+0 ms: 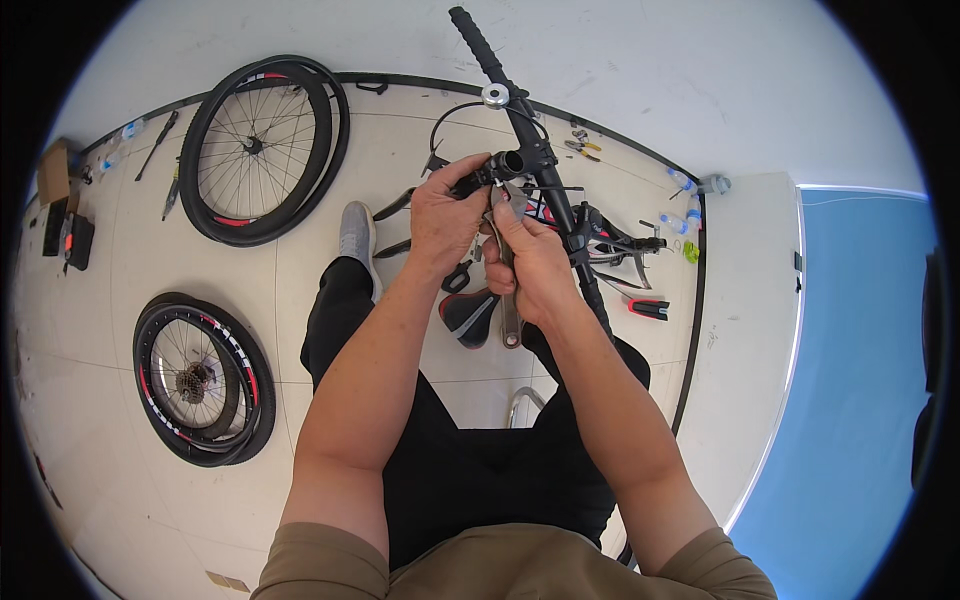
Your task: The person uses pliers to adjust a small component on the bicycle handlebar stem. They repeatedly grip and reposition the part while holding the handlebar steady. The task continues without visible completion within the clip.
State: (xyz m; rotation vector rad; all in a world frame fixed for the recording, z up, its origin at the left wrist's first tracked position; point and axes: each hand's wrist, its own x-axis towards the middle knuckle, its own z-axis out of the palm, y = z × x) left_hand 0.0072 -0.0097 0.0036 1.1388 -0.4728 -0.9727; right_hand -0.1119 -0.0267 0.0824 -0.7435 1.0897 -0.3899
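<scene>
A black bicycle handlebar (528,128) slants across the space ahead of me, with a silver bell (495,95) clamped on its upper half. Beside it is a short black tubular part (512,162), its round end facing up. My left hand (447,220) closes round this part, thumb and fingers pinching it. My right hand (533,265) grips a grey metal wrench (511,325). The wrench's upper end meets the black part near my left fingertips; the exact contact is hidden. Its lower end hangs below my right fist.
A saddle (467,318) lies under my hands, near bicycle frame parts (610,240) and a red-black piece (649,309). Wheels with tyres (187,215) (262,420) lie at left. Pliers (583,148), plastic bottles (675,223) and a box (54,172) are along the walls.
</scene>
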